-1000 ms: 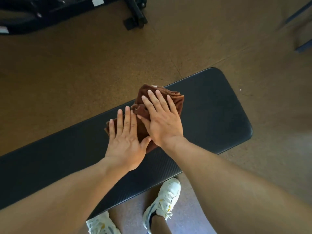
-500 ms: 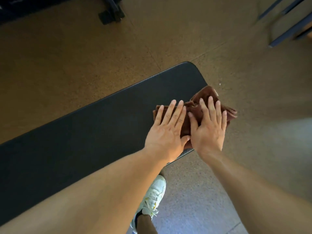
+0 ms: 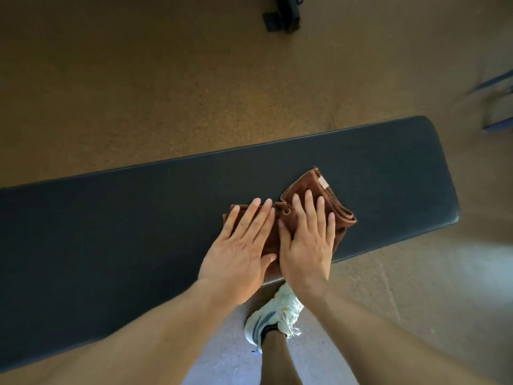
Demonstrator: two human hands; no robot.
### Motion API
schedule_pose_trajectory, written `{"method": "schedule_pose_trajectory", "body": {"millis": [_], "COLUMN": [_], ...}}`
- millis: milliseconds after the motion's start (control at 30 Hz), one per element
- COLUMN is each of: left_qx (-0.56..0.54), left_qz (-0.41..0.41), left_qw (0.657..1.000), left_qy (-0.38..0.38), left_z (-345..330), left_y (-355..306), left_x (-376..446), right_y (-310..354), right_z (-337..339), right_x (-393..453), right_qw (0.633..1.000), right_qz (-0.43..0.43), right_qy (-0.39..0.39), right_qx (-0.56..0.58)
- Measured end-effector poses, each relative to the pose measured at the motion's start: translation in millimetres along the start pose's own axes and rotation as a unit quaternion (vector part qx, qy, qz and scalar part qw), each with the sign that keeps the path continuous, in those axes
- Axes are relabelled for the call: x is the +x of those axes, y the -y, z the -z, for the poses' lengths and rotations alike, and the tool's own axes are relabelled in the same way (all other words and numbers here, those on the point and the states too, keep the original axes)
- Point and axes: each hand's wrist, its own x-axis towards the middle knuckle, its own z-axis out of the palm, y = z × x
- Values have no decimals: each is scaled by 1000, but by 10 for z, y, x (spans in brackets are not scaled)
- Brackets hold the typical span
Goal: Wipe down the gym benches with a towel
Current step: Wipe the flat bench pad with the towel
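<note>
Left of the towel [image 3: 313, 207], a long stretch of tabletop [image 3: 111, 232] lies open for wiping. The left hand [image 3: 238, 248] and right hand [image 3: 305, 245] press the towel flat, fingers straight and slightly spread. Keep pressure even; the tabletop's near edge sits just under the palms, its rounded end to the right.

1. The towel [image 3: 312, 201] is seen as rust brown, with a small pale tag at its far edge.
2. The bench pad [image 3: 138, 218] is recorded as black, darker piping running along its far rim.
3. The floor [image 3: 166, 93] is noted as speckled ochre brown; a paler, bluish-grey cast is shown near the shoe.
4. The sneaker [image 3: 273, 315] is seen as white with grey-blue stripes and tiny yellow flecks.
5. A black equipment foot [image 3: 281, 19] is noted at the top edge.
</note>
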Motion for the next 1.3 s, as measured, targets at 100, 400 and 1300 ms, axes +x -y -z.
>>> {"method": "schedule_pose_trajectory", "body": {"millis": [100, 400, 1300], "left_qx": [-7, -12, 15], "left_qz": [50, 142, -35], "left_qw": [998, 990, 998], "left_qy": [-23, 23, 40], "left_z": [43, 75, 36], "left_y": [619, 1496, -912], "left_x": [-481, -1343, 1048], "right_y": [745, 1695, -1217], "right_z": [-155, -356, 358], "right_x": [-90, 76, 502], "right_qw": [998, 924, 999], "right_qz": [62, 366, -36], "right_qy": [23, 95, -30], "right_qx": [-13, -61, 17]}}
